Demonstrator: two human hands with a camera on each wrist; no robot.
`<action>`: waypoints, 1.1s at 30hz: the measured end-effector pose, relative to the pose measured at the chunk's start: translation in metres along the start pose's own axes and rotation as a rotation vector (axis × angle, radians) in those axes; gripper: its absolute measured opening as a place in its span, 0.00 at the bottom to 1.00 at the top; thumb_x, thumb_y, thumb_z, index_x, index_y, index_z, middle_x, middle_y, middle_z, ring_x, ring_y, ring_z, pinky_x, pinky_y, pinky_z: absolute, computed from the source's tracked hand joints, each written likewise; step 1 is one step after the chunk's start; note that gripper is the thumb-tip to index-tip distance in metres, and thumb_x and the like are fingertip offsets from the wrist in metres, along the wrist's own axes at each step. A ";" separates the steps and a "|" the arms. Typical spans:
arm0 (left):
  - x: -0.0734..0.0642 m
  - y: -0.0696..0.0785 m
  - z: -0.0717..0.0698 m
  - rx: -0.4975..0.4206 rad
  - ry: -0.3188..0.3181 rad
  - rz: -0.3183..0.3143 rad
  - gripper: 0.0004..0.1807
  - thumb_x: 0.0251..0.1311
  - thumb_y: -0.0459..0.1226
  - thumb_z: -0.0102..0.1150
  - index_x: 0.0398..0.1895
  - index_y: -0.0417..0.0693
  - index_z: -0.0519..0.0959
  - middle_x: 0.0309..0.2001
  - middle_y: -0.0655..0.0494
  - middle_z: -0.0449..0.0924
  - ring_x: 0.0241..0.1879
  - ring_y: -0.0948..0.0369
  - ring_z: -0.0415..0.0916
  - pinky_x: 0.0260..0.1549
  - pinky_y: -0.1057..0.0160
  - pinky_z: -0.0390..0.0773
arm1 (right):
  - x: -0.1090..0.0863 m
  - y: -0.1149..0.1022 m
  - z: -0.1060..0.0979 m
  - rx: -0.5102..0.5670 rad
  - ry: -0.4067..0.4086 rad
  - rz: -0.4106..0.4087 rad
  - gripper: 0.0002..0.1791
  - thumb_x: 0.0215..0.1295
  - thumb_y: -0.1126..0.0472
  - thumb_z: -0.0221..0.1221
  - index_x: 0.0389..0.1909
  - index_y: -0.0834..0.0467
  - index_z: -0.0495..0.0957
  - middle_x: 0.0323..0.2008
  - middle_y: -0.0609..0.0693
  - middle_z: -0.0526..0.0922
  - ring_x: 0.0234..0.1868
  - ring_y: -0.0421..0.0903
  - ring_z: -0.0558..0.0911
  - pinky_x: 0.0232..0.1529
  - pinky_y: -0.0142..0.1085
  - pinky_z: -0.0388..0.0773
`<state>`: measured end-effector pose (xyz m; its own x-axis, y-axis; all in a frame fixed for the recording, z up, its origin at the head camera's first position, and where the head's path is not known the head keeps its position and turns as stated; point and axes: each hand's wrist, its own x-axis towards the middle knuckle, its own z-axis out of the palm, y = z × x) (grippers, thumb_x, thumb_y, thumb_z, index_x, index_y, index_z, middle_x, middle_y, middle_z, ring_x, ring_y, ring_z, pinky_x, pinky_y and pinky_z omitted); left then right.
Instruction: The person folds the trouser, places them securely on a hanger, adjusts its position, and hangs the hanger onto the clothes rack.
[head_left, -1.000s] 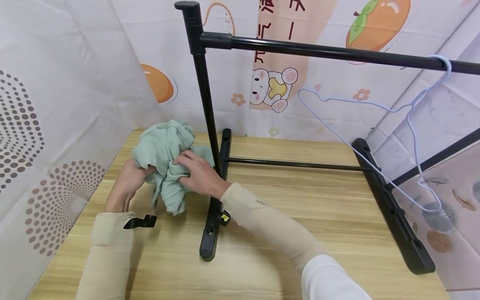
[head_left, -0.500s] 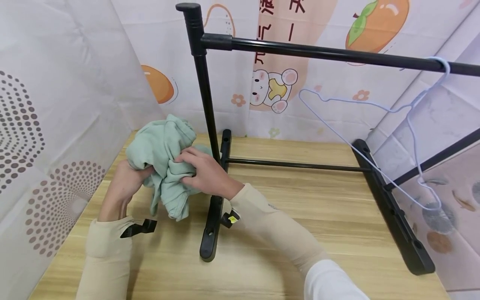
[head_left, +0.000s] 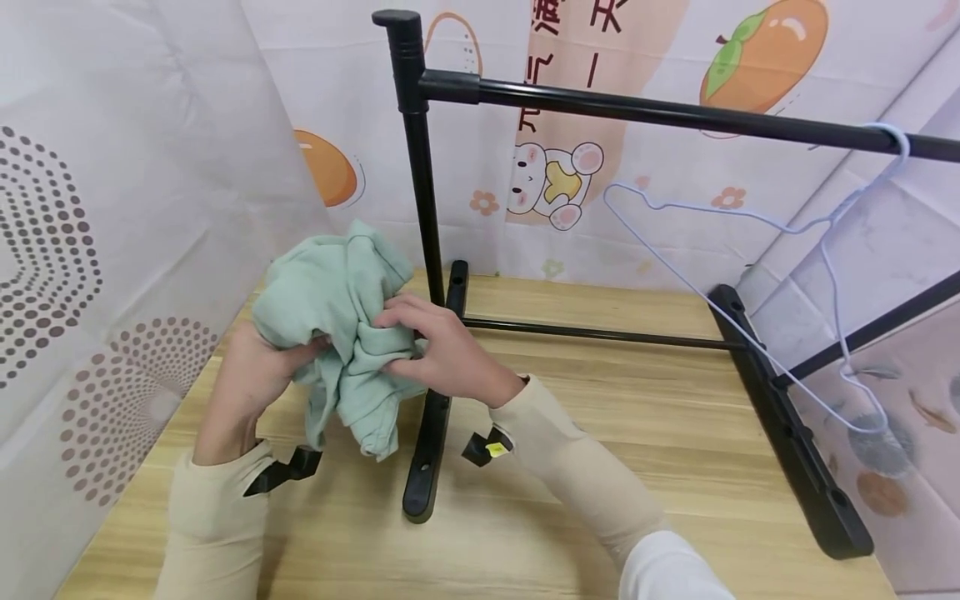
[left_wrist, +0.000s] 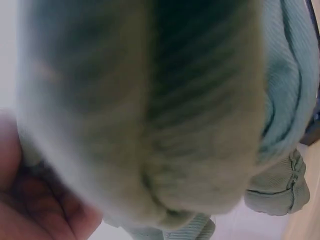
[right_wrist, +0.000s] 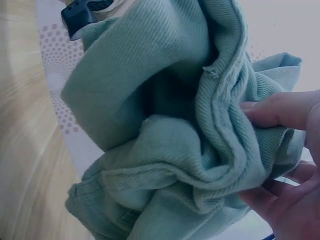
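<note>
A bunched, pale green twill garment (head_left: 322, 292) is held up over the left part of the table. My left hand (head_left: 255, 375) grips its left side from below, fingers mostly hidden under the cloth. From the right, my right hand (head_left: 453, 350) pinches a fold between thumb and fingers. Stitched seams and a loose hanging end show on the garment (right_wrist: 165, 140) in the right wrist view. Close in front of the left wrist camera, blurred cloth (left_wrist: 140, 125) fills most of the picture, with curled fingers (left_wrist: 45, 210) at lower left.
A black garment rack (head_left: 423, 183) stands just right of the cloth, its foot (head_left: 423, 467) beside my right forearm. On the top bar at right hangs a light blue wire hanger (head_left: 720, 292). Patterned curtains (head_left: 172, 167) enclose the wooden table (head_left: 570, 517) at left and back.
Both hands shift slightly toward the person, the right one also a little rightward. The garment spreads somewhat wider, and its loose end hangs lower. The view has shifted a little.
</note>
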<state>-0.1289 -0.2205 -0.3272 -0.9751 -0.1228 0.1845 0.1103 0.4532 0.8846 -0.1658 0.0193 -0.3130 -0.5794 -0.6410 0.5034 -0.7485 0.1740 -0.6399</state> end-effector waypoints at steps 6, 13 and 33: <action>-0.013 0.006 0.002 0.108 -0.025 -0.002 0.22 0.51 0.35 0.71 0.48 0.34 0.77 0.38 0.65 0.77 0.34 0.75 0.73 0.33 0.75 0.76 | -0.016 0.002 0.002 0.019 -0.001 -0.010 0.17 0.53 0.71 0.67 0.45 0.63 0.79 0.53 0.58 0.77 0.56 0.50 0.77 0.57 0.30 0.76; -0.027 0.022 0.006 0.210 -0.066 0.057 0.14 0.45 0.33 0.73 0.33 0.34 0.79 0.29 0.48 0.80 0.26 0.70 0.71 0.27 0.70 0.74 | -0.038 -0.001 0.000 0.055 0.050 -0.077 0.16 0.50 0.73 0.67 0.41 0.64 0.78 0.49 0.60 0.77 0.53 0.52 0.77 0.60 0.37 0.75; -0.041 0.037 0.064 0.241 -0.192 0.185 0.12 0.44 0.38 0.74 0.18 0.48 0.77 0.20 0.58 0.74 0.24 0.64 0.69 0.27 0.66 0.74 | -0.099 0.011 -0.034 0.007 0.087 -0.061 0.18 0.41 0.77 0.62 0.36 0.60 0.79 0.46 0.59 0.80 0.49 0.51 0.79 0.53 0.35 0.78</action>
<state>-0.0968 -0.1419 -0.3295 -0.9636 0.1386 0.2285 0.2626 0.6500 0.7131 -0.1275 0.1098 -0.3504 -0.5593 -0.5825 0.5898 -0.7809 0.1314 -0.6107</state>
